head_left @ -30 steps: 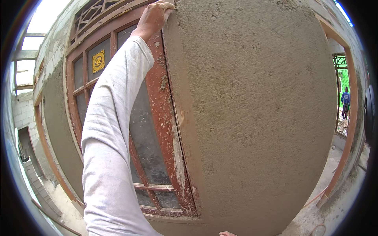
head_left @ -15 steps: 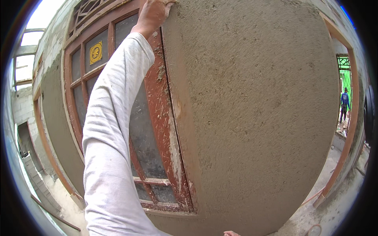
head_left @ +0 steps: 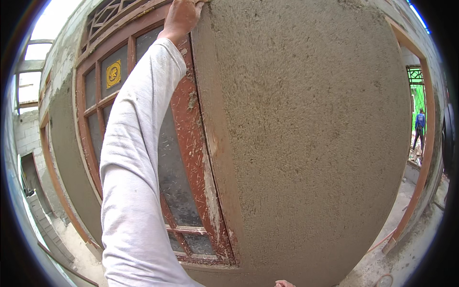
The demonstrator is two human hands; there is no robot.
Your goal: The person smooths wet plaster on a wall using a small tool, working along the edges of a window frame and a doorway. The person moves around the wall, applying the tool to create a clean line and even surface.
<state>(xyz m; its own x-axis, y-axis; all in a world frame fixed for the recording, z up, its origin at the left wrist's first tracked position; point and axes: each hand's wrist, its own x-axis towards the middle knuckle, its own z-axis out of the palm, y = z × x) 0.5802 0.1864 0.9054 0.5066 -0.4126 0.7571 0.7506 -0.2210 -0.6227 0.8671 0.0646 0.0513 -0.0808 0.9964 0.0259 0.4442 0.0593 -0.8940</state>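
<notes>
Basically, left hand (head_left: 183, 16) is up at the top edge, by the seam between the red-brown wooden frame (head_left: 190, 107) and the grey-brown plaster wall (head_left: 306, 134). Fingers look curled, but the tips are cut off or hidden; can't tell if they grip anything. Right hand (head_left: 285, 283) barely shows at the bottom edge, grip can't be told. Plaster fills the middle and right, frame sits left of it, partly behind the white sleeve (head_left: 131, 158).

Handling, my guess: plaster damp, gritty, soft enough to dent, so a poor hold; frame stiff and fixed, best held at its outer edge, though the splatter may feel rough. Glass pane (head_left: 178, 172) probably fragile.

Labels: yellow square sticker (head_left: 113, 73) with a dark emblem, no readable words. Blue-topped person (head_left: 420, 125) far right has pale back markings, too small to read.
</notes>
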